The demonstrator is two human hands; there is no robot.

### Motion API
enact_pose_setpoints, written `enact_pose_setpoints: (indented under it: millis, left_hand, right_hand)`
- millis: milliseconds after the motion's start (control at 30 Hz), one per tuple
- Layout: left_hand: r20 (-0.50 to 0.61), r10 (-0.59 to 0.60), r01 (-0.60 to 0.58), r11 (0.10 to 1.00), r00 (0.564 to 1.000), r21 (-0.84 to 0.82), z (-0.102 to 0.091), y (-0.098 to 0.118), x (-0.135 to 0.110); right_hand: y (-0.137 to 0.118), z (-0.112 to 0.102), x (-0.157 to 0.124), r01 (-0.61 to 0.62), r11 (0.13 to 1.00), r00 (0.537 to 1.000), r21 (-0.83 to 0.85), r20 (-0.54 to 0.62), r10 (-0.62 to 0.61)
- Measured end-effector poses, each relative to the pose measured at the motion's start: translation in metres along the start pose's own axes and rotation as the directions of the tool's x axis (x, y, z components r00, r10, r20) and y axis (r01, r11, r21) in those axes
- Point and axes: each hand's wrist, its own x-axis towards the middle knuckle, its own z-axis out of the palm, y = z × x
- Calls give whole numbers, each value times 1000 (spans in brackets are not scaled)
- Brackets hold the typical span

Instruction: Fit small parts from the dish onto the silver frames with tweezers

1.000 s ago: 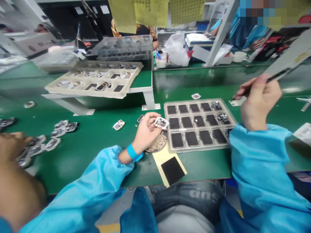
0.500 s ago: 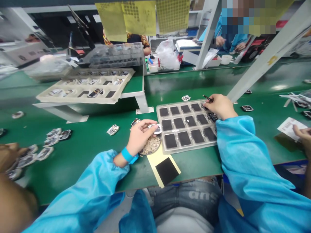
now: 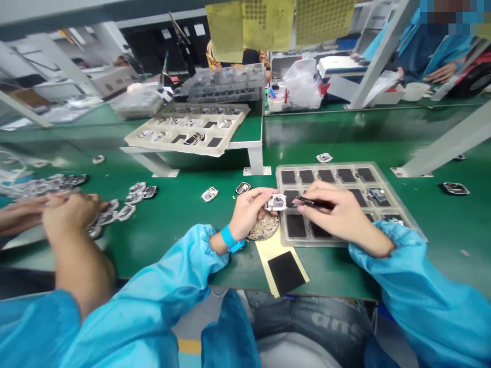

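My left hand pinches a small white-framed part just above a round dish of tiny pieces. My right hand is closed on black tweezers, whose tip points at the part. Both hands hover at the left end of a clear tray with dark pads in its pockets; two pockets at the right hold parts. A yellow sheet with a black square lies by the table's front edge.
A co-worker's hands work at the left among several loose parts. A beige tray sits on a raised white stand. Loose parts lie on the green table. A slanted white post stands at the right.
My right hand came down from high at the right, passed the tray's far edge, and now meets the left hand with the tweezers. The view shifted right.
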Motion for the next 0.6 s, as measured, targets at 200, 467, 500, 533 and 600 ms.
enact_pose_setpoints:
  millis: [200,467,500,533,600]
  left_hand:
    - [37,91,-91,996,995,5,-5,-2,0]
    - [71,249,-255,963,966,88,2,0,-10]
    - [79,275,-282,955,958,91,2,-1,-11]
    - [88,298,-306,947,951,95,3,-3,-12]
    - [111,326,-337,935,939,107,2,-6,-13]
  right_hand:
    - [2,13,-6,-279,938,960,204,65,271]
    - [2,23,-2,-558,698,828,448,259,497]
    - [3,25,-3,-572,682,819,456,263,511]
    - [4,26,-3,-580,672,812,461,263,521]
    - [5,29,-4,-579,666,811,469,249,530]
